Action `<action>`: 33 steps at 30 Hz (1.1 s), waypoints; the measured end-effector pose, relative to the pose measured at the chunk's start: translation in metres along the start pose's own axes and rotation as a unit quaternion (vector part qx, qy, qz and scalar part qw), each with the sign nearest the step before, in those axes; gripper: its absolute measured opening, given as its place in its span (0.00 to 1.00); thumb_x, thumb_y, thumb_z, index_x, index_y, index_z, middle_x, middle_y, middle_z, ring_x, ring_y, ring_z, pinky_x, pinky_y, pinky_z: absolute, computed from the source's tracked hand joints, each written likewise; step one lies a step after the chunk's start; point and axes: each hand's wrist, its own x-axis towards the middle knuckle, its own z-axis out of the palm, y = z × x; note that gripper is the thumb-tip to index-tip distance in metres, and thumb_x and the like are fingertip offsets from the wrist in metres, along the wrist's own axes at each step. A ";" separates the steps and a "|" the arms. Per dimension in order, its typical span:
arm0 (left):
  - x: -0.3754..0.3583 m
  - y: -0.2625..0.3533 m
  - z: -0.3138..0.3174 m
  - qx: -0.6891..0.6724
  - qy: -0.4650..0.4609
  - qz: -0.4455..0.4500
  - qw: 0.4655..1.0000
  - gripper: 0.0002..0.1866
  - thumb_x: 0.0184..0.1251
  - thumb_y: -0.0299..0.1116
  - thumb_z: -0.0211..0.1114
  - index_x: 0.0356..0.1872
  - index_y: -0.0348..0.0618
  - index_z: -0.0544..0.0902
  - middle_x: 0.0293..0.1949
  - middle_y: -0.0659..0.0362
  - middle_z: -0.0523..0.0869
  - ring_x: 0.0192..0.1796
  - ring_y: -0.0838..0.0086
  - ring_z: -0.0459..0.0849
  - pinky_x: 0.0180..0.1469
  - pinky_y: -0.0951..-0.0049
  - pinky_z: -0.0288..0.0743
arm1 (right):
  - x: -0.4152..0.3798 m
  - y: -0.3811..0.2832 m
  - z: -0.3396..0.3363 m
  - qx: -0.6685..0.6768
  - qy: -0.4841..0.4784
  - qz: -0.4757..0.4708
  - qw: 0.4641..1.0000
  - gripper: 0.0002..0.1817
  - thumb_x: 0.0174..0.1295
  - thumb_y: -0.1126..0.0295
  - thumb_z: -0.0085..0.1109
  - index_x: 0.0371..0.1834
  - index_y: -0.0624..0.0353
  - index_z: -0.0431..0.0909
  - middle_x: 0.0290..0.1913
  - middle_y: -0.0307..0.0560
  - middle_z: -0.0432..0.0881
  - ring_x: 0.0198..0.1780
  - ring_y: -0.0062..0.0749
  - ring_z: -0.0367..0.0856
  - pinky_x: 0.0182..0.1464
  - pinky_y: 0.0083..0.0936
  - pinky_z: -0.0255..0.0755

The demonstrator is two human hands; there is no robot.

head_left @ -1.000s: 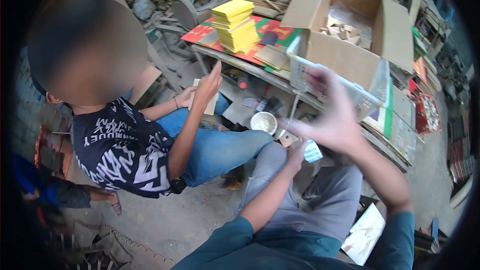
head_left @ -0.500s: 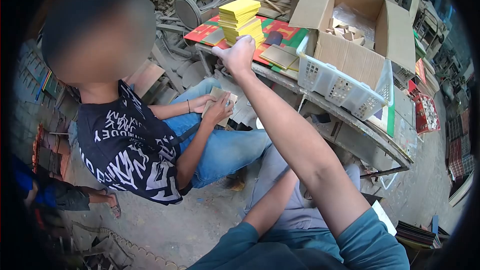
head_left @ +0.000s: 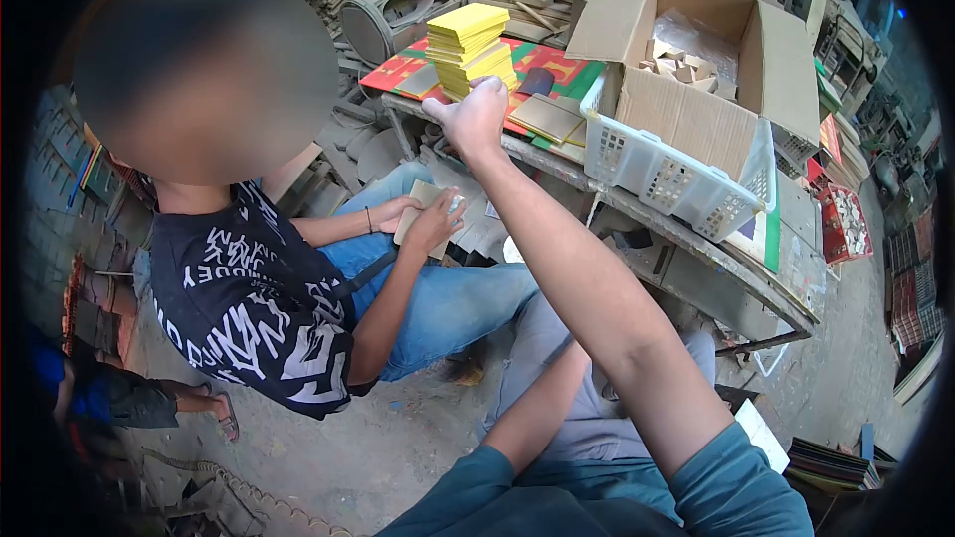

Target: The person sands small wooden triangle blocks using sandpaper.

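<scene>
My right hand (head_left: 476,117) is stretched far forward to the stack of yellow tiles (head_left: 470,40) that stands on the surface (head_left: 647,214), and it is closed in a loose fist against the front lower edge of that stack; whether a tile is already pinched between my fingers I cannot tell, since the back of the hand hides them. My left hand is out of sight below my right forearm, so I cannot say whether it is clenched or released. The stack sits on a red and green patterned board (head_left: 557,65), just left of the white plastic basket (head_left: 676,174), and behind the basket stands an open cardboard box (head_left: 696,50) with small wooden offcuts inside. The tiles look thin, flat and stiff, light singly, with smooth painted faces that I judge could slide over one another, so the best hold would be by the edges, thumb under and fingers on top, lifting from the top of the stack. Left of the stack and nearer me, a seated person holds a pale square piece (head_left: 426,219) in both hands.
</scene>
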 end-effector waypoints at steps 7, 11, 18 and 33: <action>-0.004 -0.001 0.002 0.005 0.005 -0.005 1.000 0.12 0.67 0.37 0.60 0.44 0.40 0.78 0.32 0.64 0.80 0.30 0.81 0.80 0.32 0.77 0.74 | -0.002 0.010 -0.006 0.010 0.010 -0.009 1.000 0.39 0.33 0.58 0.80 0.42 0.74 0.69 0.43 0.62 0.75 0.47 0.50 0.75 0.51 0.35 0.71; -0.005 -0.002 0.001 0.006 0.011 -0.008 1.000 0.12 0.67 0.37 0.59 0.44 0.40 0.78 0.32 0.65 0.80 0.30 0.81 0.79 0.31 0.77 0.74 | -0.003 0.011 -0.010 0.019 0.016 -0.015 1.000 0.38 0.33 0.58 0.79 0.41 0.74 0.69 0.43 0.62 0.75 0.47 0.50 0.75 0.50 0.35 0.71; -0.004 0.004 0.003 0.008 0.014 -0.005 1.000 0.12 0.68 0.37 0.59 0.44 0.40 0.78 0.31 0.65 0.80 0.30 0.81 0.79 0.31 0.77 0.73 | -0.009 0.015 -0.015 0.032 0.032 -0.022 0.999 0.36 0.34 0.58 0.77 0.40 0.73 0.69 0.40 0.60 0.74 0.44 0.47 0.75 0.48 0.34 0.71; -0.008 0.005 0.002 -0.006 0.016 -0.008 1.000 0.12 0.68 0.38 0.58 0.44 0.41 0.78 0.31 0.65 0.80 0.30 0.81 0.79 0.31 0.77 0.73 | -0.032 0.056 -0.026 0.021 -0.023 0.046 0.998 0.37 0.33 0.59 0.78 0.42 0.72 0.69 0.45 0.61 0.73 0.49 0.51 0.72 0.54 0.36 0.69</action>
